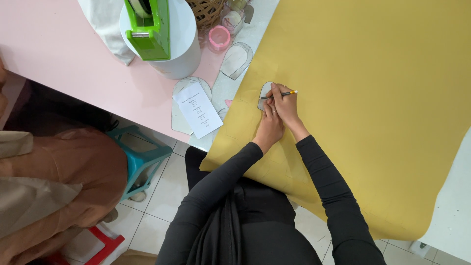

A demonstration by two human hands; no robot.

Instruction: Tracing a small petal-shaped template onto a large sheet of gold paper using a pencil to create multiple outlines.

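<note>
I see my right hand (283, 104) pinched shut around a pencil (279, 95), which lies nearly flat with its tip pointing left onto a small rounded grey template (263, 94). My left hand (269, 125) lies just below, fingers closed and pressed down on the lower end of that template; I cannot tell how much of the template those fingers cover. The template sits near the left edge of a large mustard-yellow sheet (373, 98), which drapes over the near edge of the table (64, 64) and hangs toward my lap, hiding the tabletop beneath it.

Further left, on the bare pink and pale surface, lie more rounded grey templates: one (236, 60) near the top, another (184, 105) partly hidden under a white printed slip (197, 109) whose text is too small to read. Beyond them stands a white cylinder (179, 49) carrying a green tape dispenser (148, 29), cut off by the top of the view, with a small pink tape roll (219, 37) and a woven basket (206, 11) beside it, also cropped. At the far left a person in brown clothing (54, 181) is only partly in view, next to a teal stool (140, 157)
</note>
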